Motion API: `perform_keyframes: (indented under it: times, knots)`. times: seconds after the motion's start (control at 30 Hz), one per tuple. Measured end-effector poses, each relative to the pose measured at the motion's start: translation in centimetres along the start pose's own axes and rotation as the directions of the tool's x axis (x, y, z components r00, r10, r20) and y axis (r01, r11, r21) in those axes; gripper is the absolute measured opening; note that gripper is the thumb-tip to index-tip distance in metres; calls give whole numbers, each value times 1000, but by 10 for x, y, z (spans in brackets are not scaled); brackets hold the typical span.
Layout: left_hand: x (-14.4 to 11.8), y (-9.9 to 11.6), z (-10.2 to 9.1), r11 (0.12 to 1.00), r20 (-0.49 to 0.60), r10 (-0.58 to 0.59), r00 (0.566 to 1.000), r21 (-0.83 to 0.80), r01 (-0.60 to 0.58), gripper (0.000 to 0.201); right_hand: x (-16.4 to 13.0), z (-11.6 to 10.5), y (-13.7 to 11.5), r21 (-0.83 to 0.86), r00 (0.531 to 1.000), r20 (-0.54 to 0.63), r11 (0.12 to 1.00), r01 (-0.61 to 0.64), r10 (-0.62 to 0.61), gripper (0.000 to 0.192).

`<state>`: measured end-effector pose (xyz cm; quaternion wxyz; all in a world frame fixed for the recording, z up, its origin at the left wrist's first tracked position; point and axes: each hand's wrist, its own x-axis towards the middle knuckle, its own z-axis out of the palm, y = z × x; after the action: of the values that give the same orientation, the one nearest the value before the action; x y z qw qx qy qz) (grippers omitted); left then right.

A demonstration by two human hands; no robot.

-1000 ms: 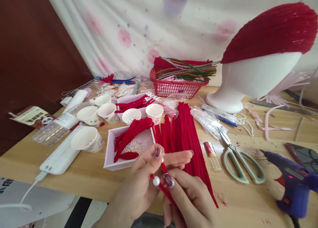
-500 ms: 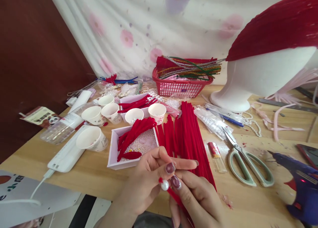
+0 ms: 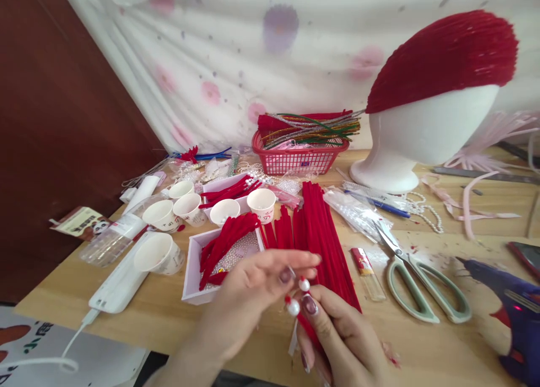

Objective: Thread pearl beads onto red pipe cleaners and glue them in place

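Wide wooden bench (image 3: 472, 331) fills the view, with a white foam head (image 3: 422, 139) standing at the back right under a red cap of pipe cleaners (image 3: 439, 55). Just left of it sits a red basket (image 3: 299, 159) stuffed with coloured stems. A long sheaf of red pipe cleaners (image 3: 320, 235) lies down the middle of the bench. Beside it is a pale tray (image 3: 190, 269) of pearls. Paper cups (image 3: 162, 212) cluster to the left, green-handled scissors (image 3: 426, 291) lie on the right, and a purple glue gun (image 3: 514, 314) sits at the edge.

Down front, the left hand (image 3: 253, 288) is in a pinching grip, thumb and forefinger together on a small white pearl (image 3: 304, 284). The right hand (image 3: 337, 342) is clamped on a red pipe cleaner stem (image 3: 307, 331), with a second pearl (image 3: 292, 307) sitting at its tip, just below the first, both above the near edge of the bench.
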<state>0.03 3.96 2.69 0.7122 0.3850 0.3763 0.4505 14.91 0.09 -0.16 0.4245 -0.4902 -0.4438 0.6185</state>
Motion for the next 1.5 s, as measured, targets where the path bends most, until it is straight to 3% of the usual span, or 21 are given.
perform_keyframes:
  times: [0.07, 0.1, 0.13, 0.17, 0.2, 0.23, 0.3, 0.37, 0.5, 0.6, 0.7, 0.87, 1.0, 1.1, 1.2, 1.23, 1.27, 1.3, 1.33, 1.4, 1.5]
  knots:
    - [9, 25, -3, 937, -116, 192, 974, 315, -148, 19, 1, -5, 3, 45, 999, -47, 999, 30, -28, 58]
    - [17, 39, -6, 821, -135, 316, 939, 536, -200, 16, 2, -8, 5, 78, 997, -67, 996, 41, -36, 56]
    - [28, 52, -8, 628, -139, 435, 890, 755, -188, 17, 3, -10, 7, 113, 995, -86, 992, 51, -42, 54]
    - [40, 63, -11, 373, -94, 458, 884, 923, -94, 25, 3, -13, 10, 143, 993, -105, 988, 64, -49, 54]
    - [55, 72, -13, 82, -40, 420, 907, 997, 7, 31, 4, -15, 13, 163, 990, -130, 983, 82, -61, 54]
    - [70, 78, -15, -16, -34, 351, 936, 999, 42, 32, 5, -17, 17, 176, 984, -161, 979, 101, -73, 55]
    - [100, 83, -18, -118, -44, 195, 980, 991, 68, 22, 7, -21, 27, 200, 968, -233, 970, 136, -87, 51]
    - [126, 81, -21, -197, -76, 19, 997, 977, 78, 13, 9, -25, 38, 235, 954, -289, 960, 153, -82, 42]
    - [158, 71, -25, -316, -150, -224, 963, 946, 74, 29, 13, -30, 56, 282, 947, -312, 944, 169, -77, 40]
    - [168, 68, -27, -377, -171, -302, 938, 925, 47, 30, 14, -29, 58, 315, 945, -319, 931, 183, -77, 42]
    - [168, 65, -29, -406, -151, -308, 939, 914, 14, 31, 13, -27, 55, 326, 949, -304, 927, 186, -83, 43]
    - [164, 64, -33, -354, -78, -281, 956, 935, -28, 29, 12, -24, 53, 278, 936, -349, 948, 153, -49, 44]
    - [156, 77, -29, -227, -10, -177, 984, 973, -31, 22, 13, -22, 55, 307, 925, -375, 933, 188, -63, 42]
    - [132, 87, -20, -61, 33, 3, 999, 998, -32, 5, 15, -27, 56, 362, 957, -266, 909, 207, -112, 34]
    - [88, 77, -11, 168, 21, 226, 974, 984, -61, 17, 15, -32, 53, 362, 959, -259, 909, 207, -116, 32]
    - [72, 67, -8, 285, -2, 305, 952, 954, -90, 19, 13, -31, 50, 350, 955, -274, 913, 209, -113, 33]
    - [57, 56, -4, 574, -71, 382, 921, 800, -176, 15, 11, -30, 46, 336, 950, -290, 917, 214, -116, 34]
    - [43, 43, 0, 787, -148, 395, 907, 564, -251, 17, 8, -27, 42, 323, 946, -300, 921, 219, -120, 36]
    - [32, 29, 4, 908, -208, 342, 916, 326, -265, 20, 4, -23, 36, 313, 944, -305, 924, 221, -123, 38]
    - [18, 4, 12, 974, -275, 209, 939, -26, -224, 27, -5, -12, 23, 317, 937, -336, 925, 210, -98, 40]
    - [10, -19, 19, 931, -327, 51, 944, -326, -164, 32, -15, 4, 5, 351, 951, -310, 928, 125, -11, 43]
